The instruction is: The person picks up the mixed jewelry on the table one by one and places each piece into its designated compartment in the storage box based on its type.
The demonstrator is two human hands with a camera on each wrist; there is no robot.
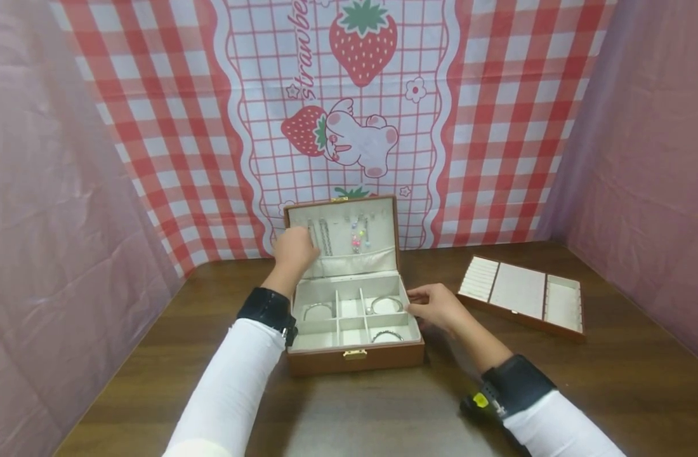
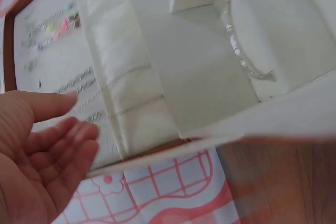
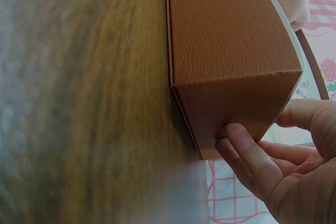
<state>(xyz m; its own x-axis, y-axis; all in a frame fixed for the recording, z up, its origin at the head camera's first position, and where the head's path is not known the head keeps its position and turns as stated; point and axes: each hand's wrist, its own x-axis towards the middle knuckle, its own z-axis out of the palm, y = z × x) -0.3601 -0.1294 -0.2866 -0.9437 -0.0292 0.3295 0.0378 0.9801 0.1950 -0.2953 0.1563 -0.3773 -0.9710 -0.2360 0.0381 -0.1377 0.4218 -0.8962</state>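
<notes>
A brown jewelry box [image 1: 383, 357] stands with its lid [image 1: 386, 244] raised; its cream inside is split into compartments. Bracelets [image 1: 387, 334] lie in several of these. From the lid hang silver necklaces [image 1: 326, 238] and a strand of colored beads [image 1: 356, 240]. My left hand [image 1: 294, 251] is at the lid's left side, fingers loosely curled beside the chains [image 2: 79, 85], nothing visible between thumb and fingers. My right hand [image 1: 437, 306] grips the box's right wall, thumb at the rim and fingers [image 3: 244, 142] against the brown outer side [image 3: 236, 35].
To the right on the wooden table [image 1: 349, 412] lies a shallow tray [image 1: 519, 289] with ring rolls and two flat sections. A red-checked strawberry cloth [image 1: 497, 127] hangs behind the box. Pink curtains [image 1: 640, 158] close off both sides.
</notes>
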